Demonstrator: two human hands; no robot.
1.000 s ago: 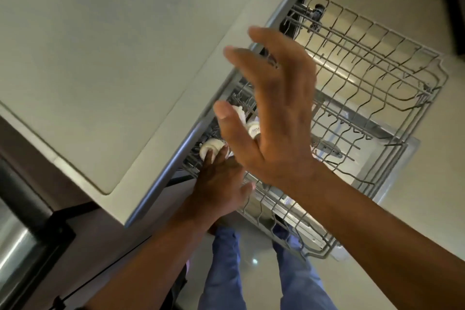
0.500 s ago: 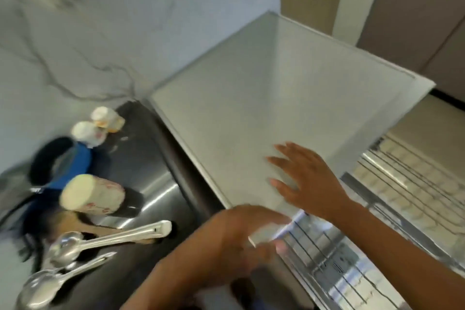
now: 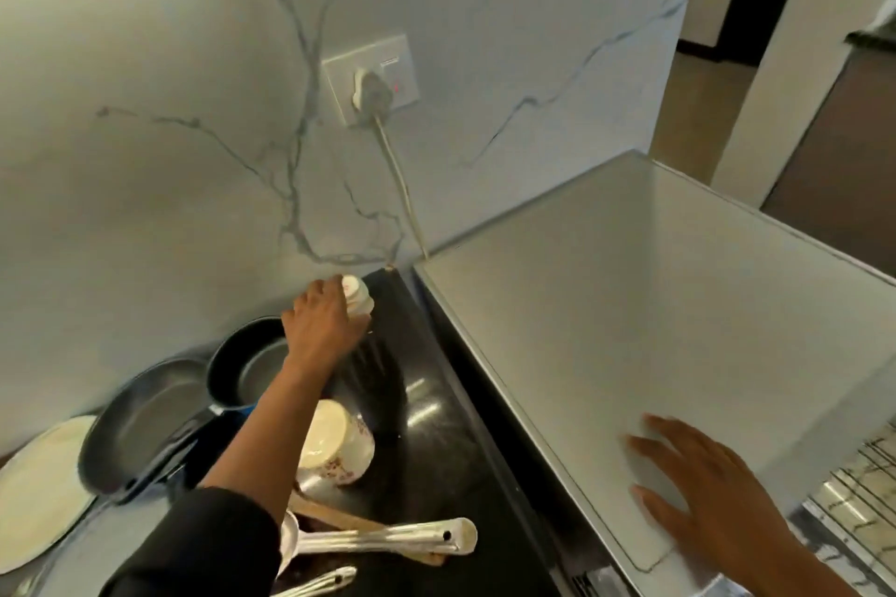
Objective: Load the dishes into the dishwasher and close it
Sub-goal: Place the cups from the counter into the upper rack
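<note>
- My left hand [image 3: 322, 322] grips small white cup [image 3: 358, 293] by the wall, to load next.
- Right hand [image 3: 712, 494], fingers spread, holds nothing, bracing on white top [image 3: 630, 305].

The dark worktop [image 3: 426, 407] is crowded: a floral mug [image 3: 337, 448] on its side, two pans [image 3: 145, 422] and steel ladle handles [image 3: 383, 541] block the left; its right strip lies open.

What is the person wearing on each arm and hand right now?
The left arm has a black sleeve pushed up past the elbow, forearm bare. The left hand and right hand are bare: no gloves, rings or watch visible. The right forearm shows no sleeve within the frame.
</note>
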